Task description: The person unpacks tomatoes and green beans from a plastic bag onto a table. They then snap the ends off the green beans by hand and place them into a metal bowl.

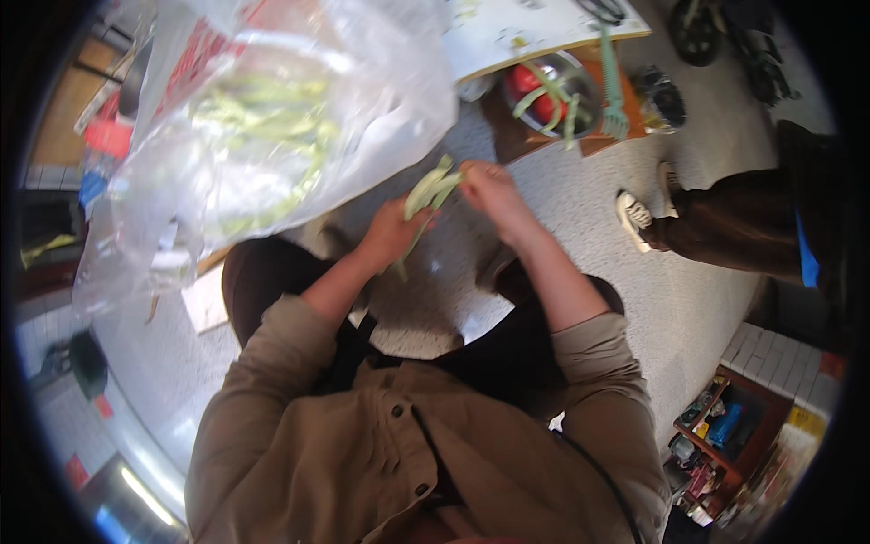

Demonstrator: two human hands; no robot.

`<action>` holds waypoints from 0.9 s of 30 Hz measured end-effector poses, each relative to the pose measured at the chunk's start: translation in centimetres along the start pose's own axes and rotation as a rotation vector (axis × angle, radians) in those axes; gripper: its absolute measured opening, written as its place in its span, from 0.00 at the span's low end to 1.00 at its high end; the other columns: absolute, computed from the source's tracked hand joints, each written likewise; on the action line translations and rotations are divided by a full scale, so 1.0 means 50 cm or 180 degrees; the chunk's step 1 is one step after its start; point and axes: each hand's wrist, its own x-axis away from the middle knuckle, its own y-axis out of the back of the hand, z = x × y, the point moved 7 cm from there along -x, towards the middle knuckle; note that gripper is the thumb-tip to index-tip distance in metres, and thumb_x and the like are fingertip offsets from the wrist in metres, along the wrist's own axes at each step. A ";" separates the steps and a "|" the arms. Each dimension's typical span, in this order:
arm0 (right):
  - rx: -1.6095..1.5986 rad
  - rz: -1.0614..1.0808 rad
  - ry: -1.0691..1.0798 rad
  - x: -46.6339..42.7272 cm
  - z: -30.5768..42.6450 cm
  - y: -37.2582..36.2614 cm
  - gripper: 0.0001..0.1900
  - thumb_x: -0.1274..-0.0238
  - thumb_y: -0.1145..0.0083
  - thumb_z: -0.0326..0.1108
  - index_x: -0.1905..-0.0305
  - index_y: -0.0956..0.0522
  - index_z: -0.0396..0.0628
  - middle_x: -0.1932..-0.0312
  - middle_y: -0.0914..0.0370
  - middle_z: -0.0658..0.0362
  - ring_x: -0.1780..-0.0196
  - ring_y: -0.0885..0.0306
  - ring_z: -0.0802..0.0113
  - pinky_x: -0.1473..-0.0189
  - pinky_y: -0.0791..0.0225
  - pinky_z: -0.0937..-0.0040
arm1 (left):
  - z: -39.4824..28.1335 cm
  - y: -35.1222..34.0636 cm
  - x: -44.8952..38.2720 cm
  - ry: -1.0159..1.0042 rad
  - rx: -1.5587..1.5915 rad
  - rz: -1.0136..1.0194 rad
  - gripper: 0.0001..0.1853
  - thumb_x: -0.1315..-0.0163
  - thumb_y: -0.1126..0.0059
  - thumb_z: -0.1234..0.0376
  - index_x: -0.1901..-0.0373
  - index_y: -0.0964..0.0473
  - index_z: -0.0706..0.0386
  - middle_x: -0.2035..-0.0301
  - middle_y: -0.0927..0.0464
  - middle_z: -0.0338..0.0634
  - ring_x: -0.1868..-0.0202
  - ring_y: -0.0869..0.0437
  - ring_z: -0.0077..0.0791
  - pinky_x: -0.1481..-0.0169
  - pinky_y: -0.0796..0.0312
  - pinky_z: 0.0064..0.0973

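Observation:
Flat green bean pods [428, 194] are held between my two hands, above the floor and between my knees. My left hand [397, 231] is closed around their lower part, and one long pod hangs beneath it. The fingers of my right hand [488, 190] pinch the upper right end of the pods. To the left, a large clear plastic bag [380, 122] with red print lies open-mouthed with many more green pods [265, 115] in or under its film. A metal bowl [584, 81] at the upper right holds red tomatoes [527, 78], with some green pods on top.
The bowl stands on a brown wooden stool or box [625, 109] beside a white tabletop [544, 30]. A pale green plastic strap or tool [612, 88] hangs near it. At right stands another person in dark trousers and a canvas shoe [633, 217]. A cabinet [741, 435] holds assorted items.

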 end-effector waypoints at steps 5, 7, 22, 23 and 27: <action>-0.0218 0.0558 -0.0423 0.002 0.008 -0.010 0.13 0.32 0.56 0.35 0.74 0.29 0.49 0.80 0.35 0.70 0.77 0.41 0.82 0.74 0.48 0.80 | -0.002 -0.005 -0.007 0.0159 0.0117 0.0000 0.14 0.28 0.47 0.68 0.46 0.24 0.67 0.57 0.16 0.43 0.59 0.15 0.23 0.52 0.23 0.22; 0.0364 0.0347 -0.0150 0.005 0.021 0.000 0.13 0.31 0.55 0.37 0.69 0.25 0.44 0.79 0.31 0.65 0.76 0.35 0.77 0.72 0.41 0.76 | -0.004 -0.009 -0.007 0.0220 0.0199 0.0041 0.14 0.27 0.47 0.67 0.46 0.24 0.67 0.57 0.16 0.43 0.59 0.16 0.23 0.52 0.23 0.23; 0.3164 0.0163 0.1096 0.048 0.091 0.021 0.10 0.32 0.53 0.35 0.65 0.29 0.40 0.78 0.29 0.52 0.76 0.31 0.61 0.71 0.38 0.65 | -0.023 -0.017 -0.009 0.0033 -0.0847 0.0634 0.16 0.27 0.48 0.68 0.41 0.27 0.63 0.57 0.15 0.39 0.62 0.17 0.20 0.53 0.24 0.24; 0.2700 0.0122 0.1015 0.042 0.077 0.023 0.10 0.32 0.53 0.35 0.67 0.29 0.40 0.79 0.30 0.55 0.77 0.32 0.64 0.72 0.39 0.66 | -0.027 -0.011 -0.013 -0.0162 -0.0989 0.0427 0.17 0.28 0.48 0.69 0.40 0.27 0.62 0.58 0.16 0.39 0.63 0.17 0.20 0.54 0.24 0.24; 0.0448 0.0263 0.0121 0.023 0.010 0.017 0.12 0.32 0.55 0.34 0.73 0.33 0.45 0.82 0.37 0.66 0.80 0.40 0.75 0.74 0.45 0.73 | -0.067 0.007 -0.008 -0.0921 -0.1397 -0.0363 0.19 0.30 0.47 0.73 0.37 0.27 0.61 0.59 0.17 0.42 0.63 0.16 0.22 0.55 0.23 0.24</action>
